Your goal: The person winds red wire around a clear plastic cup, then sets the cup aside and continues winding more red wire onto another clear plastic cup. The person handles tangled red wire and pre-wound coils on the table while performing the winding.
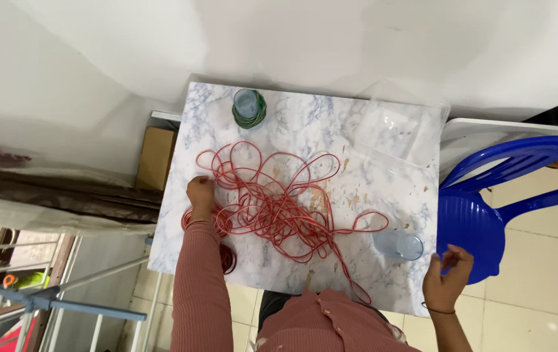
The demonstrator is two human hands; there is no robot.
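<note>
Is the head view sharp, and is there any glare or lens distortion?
Head view: soft, even light, no hard shadows; the marble-pattern table and red cord are reasonably sharp; the clear plastic box shows faint sheen; the right hand is slightly blurred; wide-angle distortion bends the edges; the left hand is clear.

Premises appear domestic. A marble-patterned desk (383,189) stands against a white wall (292,39). Blue plastic chair (481,221) on tiled floor (553,287).
</note>
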